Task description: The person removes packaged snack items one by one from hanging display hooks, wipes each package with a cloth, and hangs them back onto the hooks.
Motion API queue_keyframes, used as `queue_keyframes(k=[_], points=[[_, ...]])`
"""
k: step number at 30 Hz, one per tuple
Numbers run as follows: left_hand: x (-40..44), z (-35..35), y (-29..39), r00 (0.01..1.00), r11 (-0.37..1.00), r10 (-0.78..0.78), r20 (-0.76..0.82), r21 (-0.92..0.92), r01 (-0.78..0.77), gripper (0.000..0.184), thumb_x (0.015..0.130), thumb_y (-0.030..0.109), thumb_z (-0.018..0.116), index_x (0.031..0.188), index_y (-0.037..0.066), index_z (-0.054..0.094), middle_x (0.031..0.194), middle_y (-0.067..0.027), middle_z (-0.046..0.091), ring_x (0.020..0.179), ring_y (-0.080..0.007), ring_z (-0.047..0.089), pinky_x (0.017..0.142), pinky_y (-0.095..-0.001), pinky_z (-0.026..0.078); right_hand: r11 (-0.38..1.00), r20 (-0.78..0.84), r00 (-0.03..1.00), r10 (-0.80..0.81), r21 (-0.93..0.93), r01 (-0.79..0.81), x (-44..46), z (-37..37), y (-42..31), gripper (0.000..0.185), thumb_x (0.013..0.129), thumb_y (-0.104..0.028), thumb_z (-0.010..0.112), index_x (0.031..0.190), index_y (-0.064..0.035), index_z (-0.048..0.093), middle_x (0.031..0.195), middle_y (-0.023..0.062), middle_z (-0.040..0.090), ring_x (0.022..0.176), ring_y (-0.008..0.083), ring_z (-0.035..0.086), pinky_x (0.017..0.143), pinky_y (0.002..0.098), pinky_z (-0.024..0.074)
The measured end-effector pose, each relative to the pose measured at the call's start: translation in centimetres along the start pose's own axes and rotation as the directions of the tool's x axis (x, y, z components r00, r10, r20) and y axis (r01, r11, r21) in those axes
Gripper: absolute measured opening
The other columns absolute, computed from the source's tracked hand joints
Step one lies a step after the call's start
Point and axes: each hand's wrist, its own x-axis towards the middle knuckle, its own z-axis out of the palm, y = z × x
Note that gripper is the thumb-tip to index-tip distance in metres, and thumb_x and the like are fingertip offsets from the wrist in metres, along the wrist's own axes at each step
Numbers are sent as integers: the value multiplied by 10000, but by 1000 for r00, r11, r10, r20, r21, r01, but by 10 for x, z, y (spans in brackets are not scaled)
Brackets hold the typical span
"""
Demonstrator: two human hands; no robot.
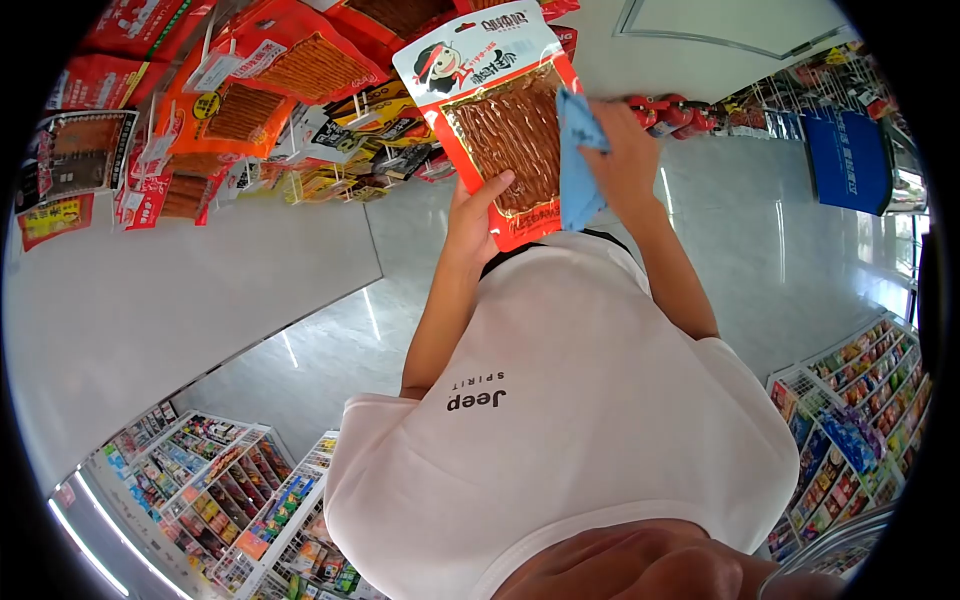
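Observation:
A red and white snack packet (500, 135) is held up in front of my chest, with brown strips showing through its clear window. My left hand (472, 220) grips its lower left edge, thumb lying over the front. In my right hand (625, 160) is a folded blue cloth (577, 165), pressed against the packet's right edge. The fingers of that hand are closed round the cloth, and part of them is hidden behind it.
Red and orange snack packets (235, 110) hang on hooks at the upper left, close to the held packet. Stocked shelves (225, 490) stand at lower left, with another rack (850, 420) at lower right. Red fire extinguishers (670, 115) sit by the wall beyond my right hand.

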Motion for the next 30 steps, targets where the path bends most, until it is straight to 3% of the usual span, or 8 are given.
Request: queue_keyframes(k=[4, 10, 11, 14, 17, 21, 26, 30], points=[[4, -2, 3, 999, 1000, 16, -28, -2, -16, 466, 945, -38, 554, 1385, 29, 416, 1341, -166, 554, 1201, -308, 595, 983, -480, 541, 995, 153, 984, -94, 50, 88, -32, -7, -10, 525, 659, -141, 811, 1159, -83, 658, 996, 70, 627, 911, 285, 640, 728, 380, 530], [7, 8, 3, 999, 997, -17, -41, -81, 14, 412, 957, -29, 548, 1357, 24, 459, 1304, -164, 587, 1165, -308, 621, 982, -475, 544, 997, -15, 997, 74, -36, -75, -11, 9, 12, 522, 640, -124, 794, 1144, -91, 661, 964, 62, 627, 856, 283, 647, 690, 372, 532], [7, 10, 5, 999, 994, -30, -34, -108, 26, 423, 950, -37, 565, 1356, 30, 466, 1312, -156, 586, 1165, -297, 622, 967, -465, 553, 1000, -15, 1000, 2, -31, -2, -13, 8, 7, 530, 636, -125, 789, 1149, -108, 657, 965, 58, 630, 849, 277, 650, 677, 371, 531], [4, 16, 1, 997, 1000, 21, -74, -5, -21, 369, 1010, 102, 542, 1367, 48, 470, 1314, -135, 592, 1190, -286, 609, 1005, -466, 523, 997, 80, 995, -64, -26, 66, -26, 10, -13, 526, 640, -120, 785, 1149, -129, 652, 975, 45, 633, 854, 255, 655, 673, 366, 533], [5, 20, 2, 992, 963, -113, -56, -251, 96, 393, 1057, 297, 471, 1378, 69, 480, 1318, -103, 599, 1202, -265, 597, 1037, -455, 483, 995, 98, 990, -101, 8, 101, -37, 22, -30, 500, 635, -139, 792, 1114, -138, 649, 968, 22, 626, 843, 221, 659, 652, 348, 536], [8, 7, -11, 997, 989, -30, -74, -144, 19, 556, 1052, 503, 393, 1425, 95, 446, 1330, -100, 589, 1178, -245, 594, 1010, -417, 478, 986, 54, 987, -150, 80, 145, -41, 30, -58, 417, 659, -146, 766, 1061, -134, 660, 896, 11, 617, 780, 191, 659, 593, 322, 524], [8, 6, -10, 996, 992, -62, -61, -117, 54, 612, 1010, 576, 437, 1400, 107, 484, 1319, -88, 607, 1166, -239, 607, 1005, -400, 485, 955, 50, 957, -285, 104, 278, -48, 42, -62, 342, 702, -129, 725, 1039, -125, 671, 862, 11, 606, 732, 185, 656, 548, 309, 507], [0, 14, -11, 996, 992, -76, -49, -102, 70, 597, 1027, 561, 409, 1404, 103, 476, 1325, -90, 600, 1175, -240, 600, 1015, -414, 479, 979, 73, 978, -197, 71, 192, -35, 32, -39, 382, 678, -127, 741, 1054, -123, 675, 865, 6, 605, 722, 193, 652, 536, 316, 504]])
